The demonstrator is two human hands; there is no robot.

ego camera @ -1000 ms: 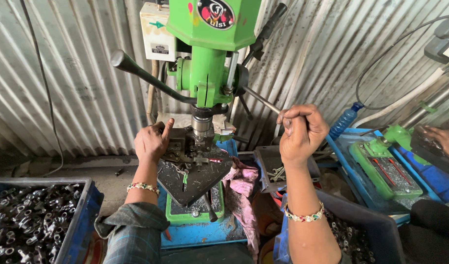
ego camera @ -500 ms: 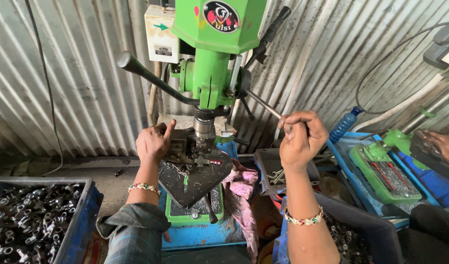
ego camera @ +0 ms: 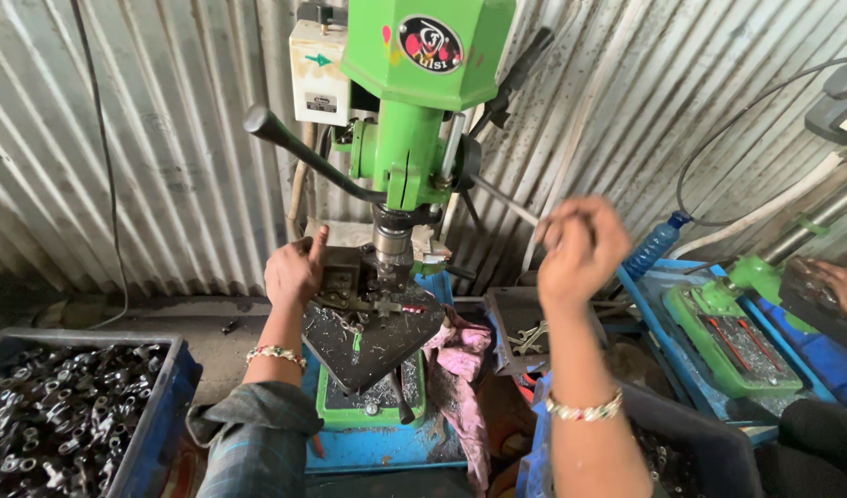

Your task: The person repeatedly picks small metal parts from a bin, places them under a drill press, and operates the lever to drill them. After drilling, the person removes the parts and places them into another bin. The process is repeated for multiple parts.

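Since the earlier frame the right hand had dropped lower on the feed lever and blurred with motion; the left hand had stayed put. Right fingers were curled shut round the lever's thin rod, which ran up-left toward the green drill press. Left fingers were closed on the small metal workpiece at the left edge of the dark drill table, directly under the chuck. Left hand was nearer the part. Blue crate of metal parts sat far left; a co-worker's hand showed at right.
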